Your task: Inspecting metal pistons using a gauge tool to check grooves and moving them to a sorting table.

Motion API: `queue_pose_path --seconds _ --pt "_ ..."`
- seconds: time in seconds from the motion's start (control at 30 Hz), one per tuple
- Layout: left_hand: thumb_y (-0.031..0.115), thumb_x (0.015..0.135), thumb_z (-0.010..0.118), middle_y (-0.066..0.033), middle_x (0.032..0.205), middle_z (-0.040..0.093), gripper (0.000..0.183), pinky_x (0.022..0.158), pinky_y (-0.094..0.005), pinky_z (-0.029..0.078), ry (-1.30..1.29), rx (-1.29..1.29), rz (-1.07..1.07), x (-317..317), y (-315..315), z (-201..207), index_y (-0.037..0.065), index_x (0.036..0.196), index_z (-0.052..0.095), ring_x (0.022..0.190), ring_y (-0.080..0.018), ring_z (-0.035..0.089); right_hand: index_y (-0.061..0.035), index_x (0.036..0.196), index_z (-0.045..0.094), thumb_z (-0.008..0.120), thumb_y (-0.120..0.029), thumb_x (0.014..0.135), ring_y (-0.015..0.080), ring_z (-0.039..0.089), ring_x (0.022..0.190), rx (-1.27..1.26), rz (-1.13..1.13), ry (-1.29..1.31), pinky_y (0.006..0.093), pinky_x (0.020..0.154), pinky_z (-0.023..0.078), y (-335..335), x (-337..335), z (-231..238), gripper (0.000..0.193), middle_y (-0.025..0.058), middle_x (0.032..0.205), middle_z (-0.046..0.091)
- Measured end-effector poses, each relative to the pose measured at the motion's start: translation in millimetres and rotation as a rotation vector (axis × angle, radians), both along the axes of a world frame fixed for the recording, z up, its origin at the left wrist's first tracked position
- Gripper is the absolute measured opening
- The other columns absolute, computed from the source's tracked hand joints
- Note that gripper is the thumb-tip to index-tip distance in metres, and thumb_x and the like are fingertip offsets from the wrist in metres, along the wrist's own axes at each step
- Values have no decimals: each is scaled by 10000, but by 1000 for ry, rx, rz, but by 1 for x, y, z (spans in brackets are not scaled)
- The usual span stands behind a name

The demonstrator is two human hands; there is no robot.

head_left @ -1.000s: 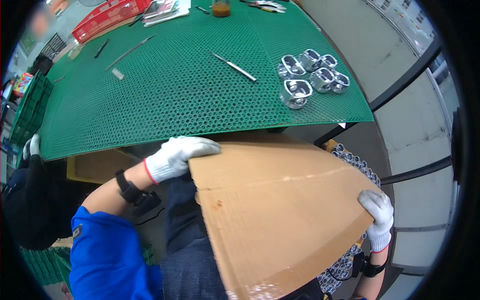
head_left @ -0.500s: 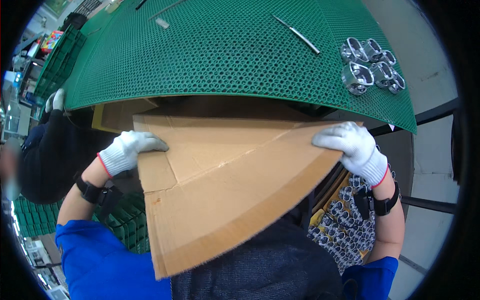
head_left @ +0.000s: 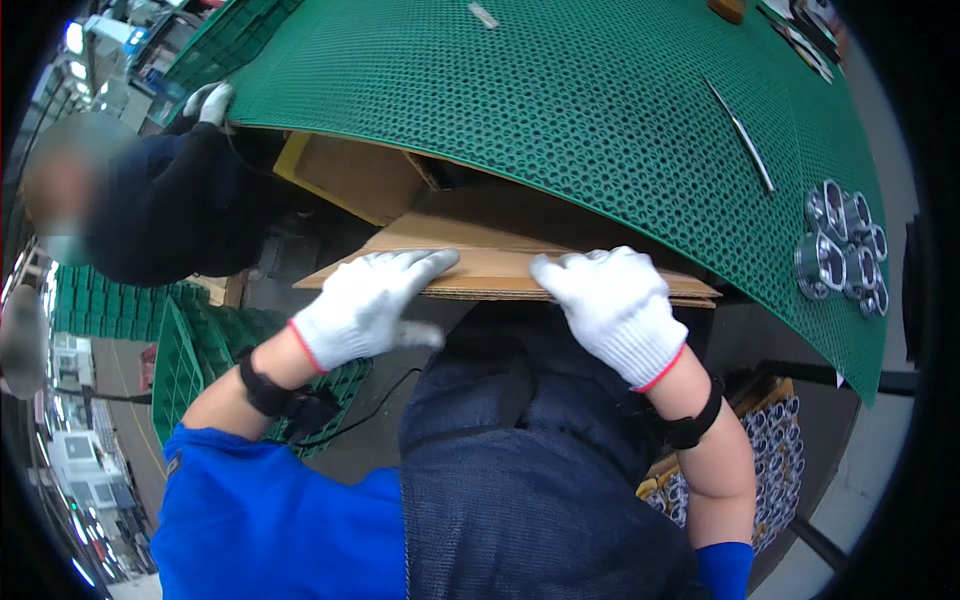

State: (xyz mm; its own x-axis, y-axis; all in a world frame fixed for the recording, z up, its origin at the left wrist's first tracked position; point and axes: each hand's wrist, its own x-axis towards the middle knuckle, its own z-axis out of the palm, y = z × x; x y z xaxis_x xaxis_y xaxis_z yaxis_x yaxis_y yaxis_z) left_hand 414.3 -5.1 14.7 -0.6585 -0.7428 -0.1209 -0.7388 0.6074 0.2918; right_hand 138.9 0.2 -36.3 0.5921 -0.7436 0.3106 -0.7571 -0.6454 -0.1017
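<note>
A brown cardboard sheet (head_left: 500,264) lies folded or stacked at waist height, its layered near edge toward me and its far part under the green table mat. My left hand (head_left: 372,305), in a white knit glove, rests its stretched fingers on the sheet's near edge, thumb spread apart below it. My right hand (head_left: 612,305), gloved alike, closes its fingers over that edge further right; its underside is hidden. Behind the sheet, a cardboard box with a yellow edge (head_left: 345,178) shows beneath the mat.
The green perforated mat (head_left: 560,110) bears a thin metal tool (head_left: 742,140) and several shiny metal parts (head_left: 828,262). Many more metal parts (head_left: 770,455) sit low at right. Green crates (head_left: 190,370) stand at left, near a co-worker in dark clothes (head_left: 180,215).
The cardboard sheet has gone from tilted up before me to low and flat, partly under the mat. Both hands have come closer together on its near edge. My view has turned leftward.
</note>
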Motion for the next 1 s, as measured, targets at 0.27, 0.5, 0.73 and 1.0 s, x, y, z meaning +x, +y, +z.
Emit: queue_pose_path --seconds 0.27,0.5,0.73,1.0 --pt "193 793 706 -127 1027 684 368 734 -429 537 -191 -118 293 27 16 -32 140 1145 615 882 -332 664 -65 984 615 551 -141 806 257 624 664 -38 146 -67 373 625 519 -27 41 -7 204 78 740 637" --pt "314 854 665 -152 979 688 378 778 -444 532 -246 29 696 83 53 -65 123 1174 601 902 -373 657 -95 1008 610 626 -141 760 248 629 934 -232 186 -298 359 780 521 -41 16 15 253 68 968 633" --pt "308 872 665 -234 1199 631 538 960 -392 460 -8 269 1331 177 36 -120 -3 1293 539 1133 -353 597 -95 1054 672 744 -84 681 287 650 979 -71 -34 -300 381 845 515 -41 -37 35 381 82 1045 679" --pt "279 954 501 -248 1292 557 403 985 -389 441 -119 85 1037 300 -107 -190 58 1286 561 1211 -340 533 -39 1080 671 711 -2 720 328 634 1016 30 -261 -290 411 925 483 -46 -56 14 364 143 1079 674"
